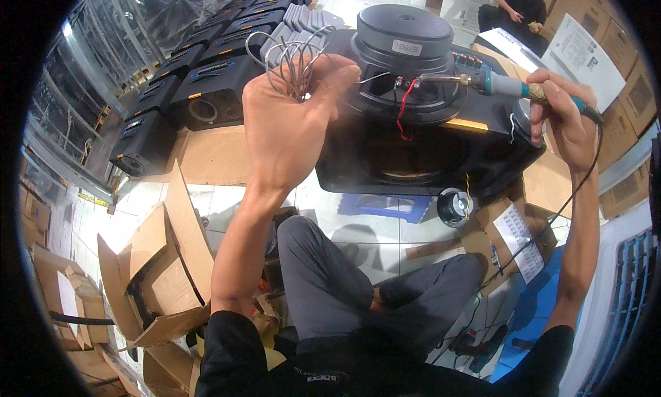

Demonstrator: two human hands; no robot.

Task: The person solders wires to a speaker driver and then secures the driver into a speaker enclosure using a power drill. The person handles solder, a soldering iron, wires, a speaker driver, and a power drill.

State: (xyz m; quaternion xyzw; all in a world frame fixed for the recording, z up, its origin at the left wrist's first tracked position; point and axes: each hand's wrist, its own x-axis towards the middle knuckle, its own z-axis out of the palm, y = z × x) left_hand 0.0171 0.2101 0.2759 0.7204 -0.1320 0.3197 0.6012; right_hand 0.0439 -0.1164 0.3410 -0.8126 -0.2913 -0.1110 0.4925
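My left hand (286,125) pinches a loose coil of solder wire (296,65), its free end reaching right toward the terminals of a black speaker driver (405,31). In my right hand (568,118) is a soldering iron (506,86), held by its handle with the metal tip pointing left at those terminals. Whether the tip touches metal is too small to tell. A red wire (402,116) and a dark wire run down from the terminals. The driver rests magnet up on a black speaker cabinet (358,164), which has round openings in its facing side.
Rows of black cabinets (217,87) stand back left. An open cardboard box (162,259) lies left of my legs. Ahead of my knees are a small round speaker (454,208) and a blue plastic piece (385,206). The iron's cord (551,221) trails down right. Another person (520,12) sits far right.
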